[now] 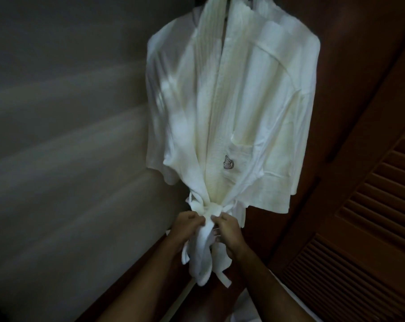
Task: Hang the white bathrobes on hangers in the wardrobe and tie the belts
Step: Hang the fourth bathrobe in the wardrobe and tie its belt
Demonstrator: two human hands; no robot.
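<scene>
we see a white bathrobe (231, 108) hanging inside the dark wooden wardrobe (350, 94), its collar at the top edge of the view where the hanger itself is hidden. a louvred door (371, 228) stands to the right and a pale wall (64, 135) to the left. the belt (208, 210) is cinched around the robe's waist, its loose ends dangling below. our left hand (188, 225) and right hand (228, 231) meet at the front, both with fingers curled, pinching the belt at the knot. a chest pocket (242, 156) bears a small dark logo (229, 162); whether anything is in it we cannot tell.
</scene>
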